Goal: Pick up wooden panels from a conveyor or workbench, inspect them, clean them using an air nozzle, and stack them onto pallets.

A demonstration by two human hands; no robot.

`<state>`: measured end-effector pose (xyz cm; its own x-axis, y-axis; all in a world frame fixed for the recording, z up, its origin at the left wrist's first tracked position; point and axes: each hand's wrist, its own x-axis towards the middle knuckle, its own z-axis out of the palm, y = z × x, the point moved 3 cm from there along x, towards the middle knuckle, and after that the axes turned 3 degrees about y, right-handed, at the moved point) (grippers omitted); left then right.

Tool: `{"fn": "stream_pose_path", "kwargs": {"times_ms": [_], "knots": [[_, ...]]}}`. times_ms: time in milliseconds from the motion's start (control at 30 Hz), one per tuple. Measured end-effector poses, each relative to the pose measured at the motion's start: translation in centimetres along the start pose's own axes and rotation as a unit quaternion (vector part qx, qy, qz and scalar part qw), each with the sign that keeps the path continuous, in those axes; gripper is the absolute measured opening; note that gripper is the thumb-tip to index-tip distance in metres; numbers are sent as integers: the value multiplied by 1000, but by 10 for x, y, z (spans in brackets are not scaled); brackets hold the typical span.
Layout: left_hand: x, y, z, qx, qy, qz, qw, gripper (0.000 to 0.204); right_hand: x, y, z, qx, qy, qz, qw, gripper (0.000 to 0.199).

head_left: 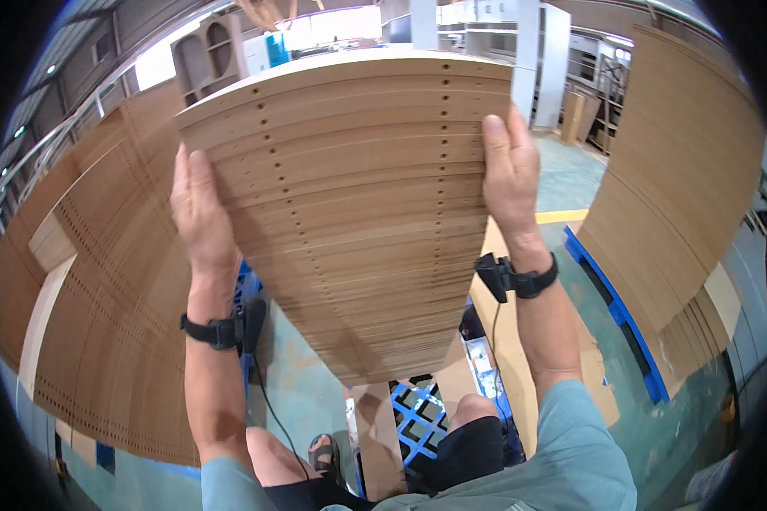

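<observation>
Nearest, below me, blue lattice [418,418] shows at the foot of a tall stack of brown boards [358,200] standing directly before me. My left hand [204,209] and right hand [511,175] lie along its opposite upper sides, fingers straight, not clenched, bracketing the boards between my palms, probably to keep their edges even; how hard I press, I cannot tell. At right, another board stack [669,179] rests on a blue pallet [615,313], presumably to stay off the floor. Farther off stand white cabinets [553,68].

Far side of board stack [358,204] hidden, shirt [562,460] cut off at lower edge
</observation>
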<state>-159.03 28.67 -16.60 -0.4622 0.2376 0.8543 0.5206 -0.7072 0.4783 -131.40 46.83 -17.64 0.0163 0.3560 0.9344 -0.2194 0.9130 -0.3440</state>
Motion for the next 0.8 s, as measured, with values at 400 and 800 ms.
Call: {"fn": "stream_pose_path", "kwargs": {"times_ms": [400,800], "knots": [[-12,-2,1,-46,-12,-45,998,46,-15,17,-23,324,-39,190,926,60],[-15,-7,-2,11,-3,-50,999,39,-27,7,-8,67,-14,64,996,59]]}}
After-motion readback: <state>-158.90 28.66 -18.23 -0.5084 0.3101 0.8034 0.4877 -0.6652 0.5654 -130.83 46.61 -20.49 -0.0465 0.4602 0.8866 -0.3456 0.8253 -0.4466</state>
